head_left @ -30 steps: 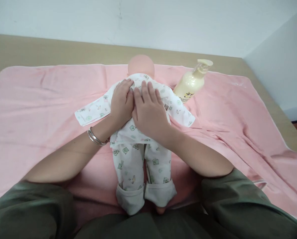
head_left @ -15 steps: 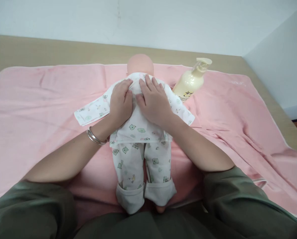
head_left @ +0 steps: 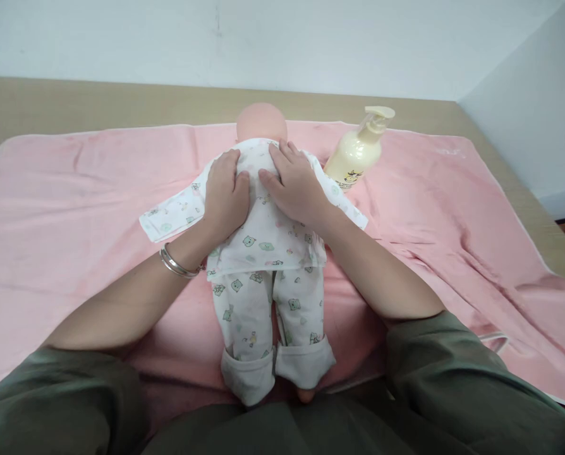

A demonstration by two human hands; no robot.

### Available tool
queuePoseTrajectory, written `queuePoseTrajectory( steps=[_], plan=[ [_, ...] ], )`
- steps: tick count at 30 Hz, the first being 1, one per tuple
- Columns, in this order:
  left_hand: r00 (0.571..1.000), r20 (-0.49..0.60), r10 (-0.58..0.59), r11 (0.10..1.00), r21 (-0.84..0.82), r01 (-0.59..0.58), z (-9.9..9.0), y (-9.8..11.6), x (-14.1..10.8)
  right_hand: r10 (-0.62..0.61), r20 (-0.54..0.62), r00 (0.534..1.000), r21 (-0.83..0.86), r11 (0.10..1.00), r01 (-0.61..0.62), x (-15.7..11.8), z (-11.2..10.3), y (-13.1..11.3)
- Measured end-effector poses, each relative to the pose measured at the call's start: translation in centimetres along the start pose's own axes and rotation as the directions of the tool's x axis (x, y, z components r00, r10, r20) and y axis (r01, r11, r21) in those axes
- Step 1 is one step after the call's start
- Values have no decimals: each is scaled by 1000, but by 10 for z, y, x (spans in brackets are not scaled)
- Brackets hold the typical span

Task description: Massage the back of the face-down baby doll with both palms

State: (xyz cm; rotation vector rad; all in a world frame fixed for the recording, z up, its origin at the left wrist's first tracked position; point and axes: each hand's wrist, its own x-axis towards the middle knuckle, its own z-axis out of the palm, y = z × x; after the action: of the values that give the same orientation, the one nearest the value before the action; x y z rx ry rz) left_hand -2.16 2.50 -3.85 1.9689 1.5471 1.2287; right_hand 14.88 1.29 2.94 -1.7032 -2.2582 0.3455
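Observation:
A baby doll (head_left: 262, 122) lies face down with its head away from me. It wears a white printed top (head_left: 268, 237) and matching trousers (head_left: 249, 309) with turned-up cuffs; one foot shows below the right cuff. My left hand (head_left: 227, 193) rests flat on the left side of the doll's upper back, fingers stretched toward the shoulder. On the right side of the back lies my right hand (head_left: 297, 183), palm down with fingers extended. Both hands touch the top and grasp nothing. The doll's face and hands are hidden.
Under the doll spreads a pink blanket (head_left: 88, 253), wrinkled on the right. A cream pump bottle (head_left: 357, 151) leans beside the doll's right shoulder. The wooden tabletop (head_left: 169, 104) shows behind the blanket, and a white wall (head_left: 282, 44) stands at the back.
My hands have moved slightly apart on the doll's upper back, the right one shifting outward a little. The whole view has shifted slightly; the bottle and doll look otherwise the same.

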Motion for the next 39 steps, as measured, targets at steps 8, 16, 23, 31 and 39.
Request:
queuePoseTrajectory(
  steps=[8,16,23,31,39],
  plan=[
    [996,70,-49,997,55,45,-4,9,6,80,-91,993,-119,989,-91,-22,-1,-17],
    [989,119,-83,996,53,77,-5,24,-3,35,-1,999,-34,999,-35,-8,1,-6],
    [981,171,-93,994,-38,101,-6,37,-18,-37,42,998,-103,994,41,-7,-6,-3],
    [990,80,-114,990,-80,120,-6,1,19,-51,21,998,-241,969,54,-41,-4,-37],
    [986,165,-21,990,142,-2,-8,42,-15,-34,50,998,-59,998,37,-3,-8,-5]
  ],
)
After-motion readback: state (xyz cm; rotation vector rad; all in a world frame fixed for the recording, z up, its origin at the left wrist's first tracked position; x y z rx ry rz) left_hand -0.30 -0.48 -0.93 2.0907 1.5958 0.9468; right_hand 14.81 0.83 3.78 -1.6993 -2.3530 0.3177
